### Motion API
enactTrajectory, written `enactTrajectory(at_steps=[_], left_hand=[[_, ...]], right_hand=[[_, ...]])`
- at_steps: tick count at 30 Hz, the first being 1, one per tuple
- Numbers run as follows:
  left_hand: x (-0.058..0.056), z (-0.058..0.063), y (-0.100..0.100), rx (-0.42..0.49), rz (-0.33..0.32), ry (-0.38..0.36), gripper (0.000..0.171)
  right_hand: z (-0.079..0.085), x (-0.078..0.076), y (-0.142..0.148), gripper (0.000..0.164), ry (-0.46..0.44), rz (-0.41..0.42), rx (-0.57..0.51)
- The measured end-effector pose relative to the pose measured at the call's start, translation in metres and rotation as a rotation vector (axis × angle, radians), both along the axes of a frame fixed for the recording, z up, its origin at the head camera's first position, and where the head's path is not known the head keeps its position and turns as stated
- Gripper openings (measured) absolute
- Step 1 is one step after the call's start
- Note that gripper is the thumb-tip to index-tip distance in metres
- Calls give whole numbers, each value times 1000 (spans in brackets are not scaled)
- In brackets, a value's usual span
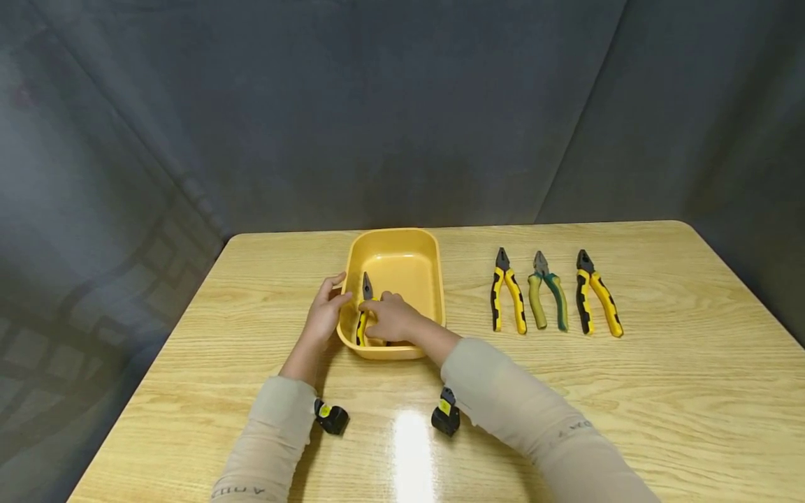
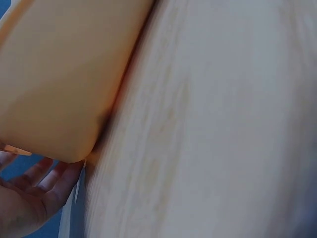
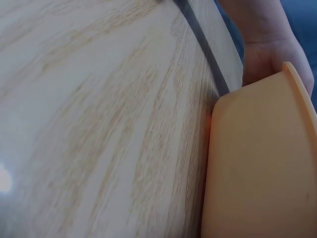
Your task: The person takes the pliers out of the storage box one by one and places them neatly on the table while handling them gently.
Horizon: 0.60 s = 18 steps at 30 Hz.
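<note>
A yellow plastic tub (image 1: 411, 353) stands on the table with a pair of pliers (image 1: 361, 328) lying along its left side. The pliers have a dark, narrow pointed nose and yellow-and-black handles. My right hand (image 1: 396, 319) reaches into the tub and holds the pliers near the top of the handles, covering part of them. My left hand (image 1: 323, 314) grips the tub's left wall, thumb at the rim and fingers outside. In the left wrist view the fingers (image 2: 47, 186) touch the outside of the tub (image 2: 54, 99). The right wrist view shows the tub's outer wall (image 3: 262, 163) and not the pliers.
To the right of the tub, three pliers lie in a row: yellow-and-black pliers (image 1: 508, 293), green-handled pliers (image 1: 548, 292) and another yellow-and-black pair (image 1: 594, 293). They rest on a wooden table (image 1: 679, 391). Grey cloth (image 1: 402, 119) hangs behind it.
</note>
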<state>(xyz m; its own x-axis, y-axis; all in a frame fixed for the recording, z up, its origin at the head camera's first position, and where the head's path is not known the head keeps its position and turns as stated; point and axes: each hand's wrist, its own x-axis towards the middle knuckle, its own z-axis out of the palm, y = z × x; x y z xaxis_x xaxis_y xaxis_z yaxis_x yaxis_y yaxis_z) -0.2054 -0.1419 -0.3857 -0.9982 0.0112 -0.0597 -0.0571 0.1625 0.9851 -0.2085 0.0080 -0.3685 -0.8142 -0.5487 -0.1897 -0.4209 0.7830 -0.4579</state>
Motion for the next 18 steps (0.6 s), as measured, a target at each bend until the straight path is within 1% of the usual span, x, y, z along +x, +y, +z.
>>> enactTrajectory(at_steps=[6,13,18], left_hand=[[-1,0,0,5,6,10,42],[0,-1,0,61,-1,-4,44],[1,0,0,57,0,-10,44]], right_hand=[[0,0,-7,49,40,-15,51],[-1,2,-17,52,69,-40,154],[-2,3,-20,55,83,-47,191]])
